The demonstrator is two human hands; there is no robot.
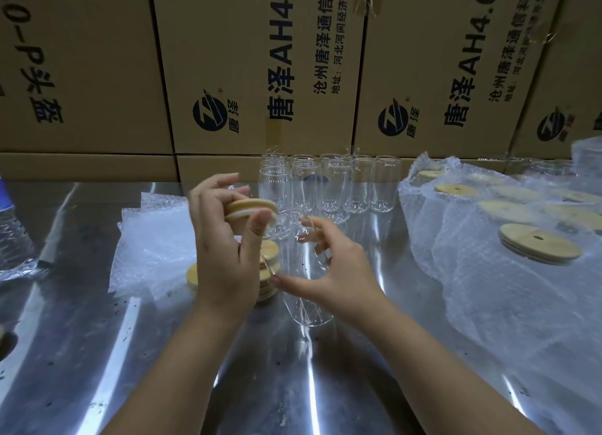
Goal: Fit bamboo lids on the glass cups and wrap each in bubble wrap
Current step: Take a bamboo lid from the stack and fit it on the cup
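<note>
At the centre of the frame, your left hand (221, 258) pinches a bamboo lid (249, 209) by its edge, thumb on the near side and fingers on the far side, a white ring showing under the wood. The lid sits tilted just beside the mouth of a glass cup (304, 304); whether they touch is hard to tell, because the clear rim blurs into the glare.

Your right hand (342, 271) holds that cup above the table (293, 385), its fingers curled over the top and the thumb underneath. The cup leans with its mouth toward the upper left and its base toward you.

Below your left hand, a stack of lids (272, 252) lies on the table, mostly hidden by your palm. Left of it lie loose bubble wrap sheets (153, 239).

Behind your hands, a cluster of empty cups (329, 187) stands upright; they overlap, so they are hard to count.

At the right, more lids show through a heap of bubble wrap (488, 304), the cups beneath too veiled to make out. Cardboard boxes (260, 60) fill the top, cut off by the frame.
</note>
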